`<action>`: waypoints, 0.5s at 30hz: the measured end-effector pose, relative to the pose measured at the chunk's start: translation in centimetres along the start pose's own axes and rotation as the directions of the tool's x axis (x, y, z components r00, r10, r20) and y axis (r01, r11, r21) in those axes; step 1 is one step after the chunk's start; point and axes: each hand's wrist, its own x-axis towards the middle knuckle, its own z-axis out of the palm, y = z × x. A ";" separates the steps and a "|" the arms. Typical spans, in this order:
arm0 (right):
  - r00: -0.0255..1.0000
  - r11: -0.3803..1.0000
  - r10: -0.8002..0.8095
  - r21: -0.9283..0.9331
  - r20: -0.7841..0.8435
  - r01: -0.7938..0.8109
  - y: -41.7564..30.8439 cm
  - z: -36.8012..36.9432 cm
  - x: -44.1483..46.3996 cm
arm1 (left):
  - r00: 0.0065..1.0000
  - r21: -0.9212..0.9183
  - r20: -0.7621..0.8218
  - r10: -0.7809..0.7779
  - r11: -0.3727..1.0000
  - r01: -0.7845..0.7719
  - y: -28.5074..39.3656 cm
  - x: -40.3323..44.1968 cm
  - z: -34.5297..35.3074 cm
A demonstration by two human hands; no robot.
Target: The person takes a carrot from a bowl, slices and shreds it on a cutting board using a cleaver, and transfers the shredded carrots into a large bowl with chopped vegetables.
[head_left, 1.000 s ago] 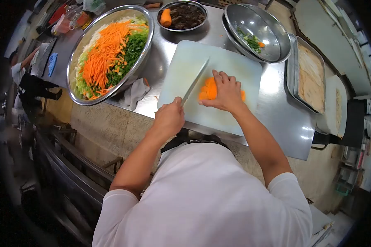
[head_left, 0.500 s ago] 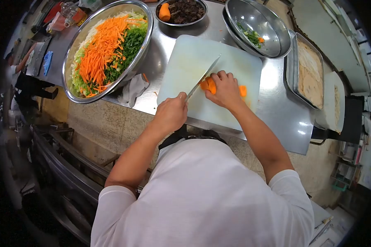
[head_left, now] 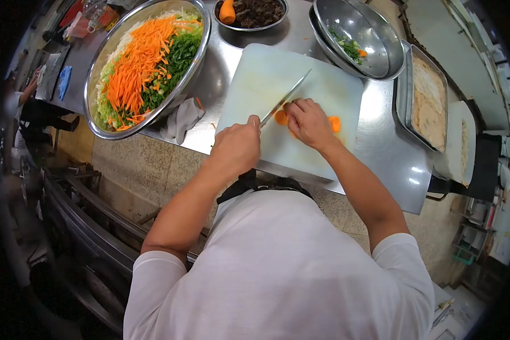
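Observation:
My left hand [head_left: 238, 144] is wrapped round the handle of a kitchen knife [head_left: 287, 96], its blade slanting up and to the right over a white cutting board [head_left: 255, 71]. Close to the blade's right side, my right hand [head_left: 310, 122] has its fingers curled onto a piece of carrot [head_left: 281, 117]. That hand covers much of the carrot. Behind the right hand, a few cut carrot chunks [head_left: 335, 124] lie on the board.
Left of the board stands a large steel bowl [head_left: 90, 107] of shredded carrot and greens, beside a grey cloth [head_left: 186, 118]. A small bowl [head_left: 251, 27] holds a carrot and dark food. To the right are stacked steel bowls [head_left: 374, 39] and a tray [head_left: 405, 107]. A person [head_left: 37, 110] is far left.
The carrot piece under my right hand now shows a round orange face beside the knife. The blade and my right fingers have shifted slightly; both hands keep their hold.

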 end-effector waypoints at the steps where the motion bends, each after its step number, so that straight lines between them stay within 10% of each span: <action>1: 0.999 0.999 -0.017 -0.031 -0.041 0.016 -0.3 -0.3 0.0 | 0.998 -0.012 -0.060 0.026 1.000 -0.027 -0.5 0.1 0.2; 9: 0.991 0.986 -0.061 -0.147 0.119 0.078 -1.8 -0.1 2.3 | 0.993 -0.096 -0.114 0.021 0.995 -0.032 -2.7 1.3 0.6; 13: 0.985 0.997 0.015 0.073 0.170 -0.028 -1.6 -1.7 2.4 | 0.988 -0.187 -0.150 0.049 0.979 -0.077 -3.6 1.3 1.1; 15: 0.964 0.810 0.245 0.525 0.102 -0.261 -0.5 -4.8 2.2 | 0.989 -0.184 -0.138 0.046 0.980 -0.072 -3.3 1.2 1.2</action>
